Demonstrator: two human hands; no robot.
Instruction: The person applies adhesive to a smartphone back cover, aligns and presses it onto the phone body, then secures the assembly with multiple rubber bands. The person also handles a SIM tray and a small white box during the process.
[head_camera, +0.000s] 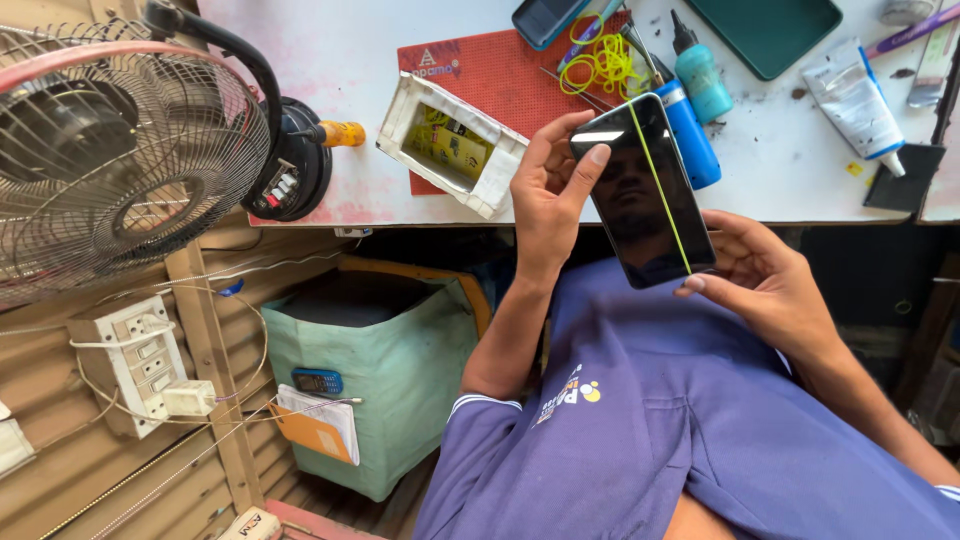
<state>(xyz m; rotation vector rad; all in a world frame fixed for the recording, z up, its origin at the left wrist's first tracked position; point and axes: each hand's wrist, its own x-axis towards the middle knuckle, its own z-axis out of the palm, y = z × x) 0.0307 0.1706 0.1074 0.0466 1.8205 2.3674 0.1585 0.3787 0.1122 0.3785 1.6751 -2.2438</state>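
Phone (648, 190): black, glossy, yellow band (660, 190) lengthwise; held off the worktop's (340, 60) near edge. Left hand (548, 190) pinches its top corner; right hand (765, 280) cups its lower edge, fingers curled. Beyond: blue bottles (692, 120), red mat (500, 80), white box (452, 142), yellow rubber bands (600, 65).

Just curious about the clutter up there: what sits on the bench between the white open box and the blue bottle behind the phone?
In the head view, a red mat spans that stretch between the white box and the blue bottle, with yellow rubber bands on it.

free: white tabletop (350, 50) left | blocked: blue bottles (690, 110), fan (120, 140)
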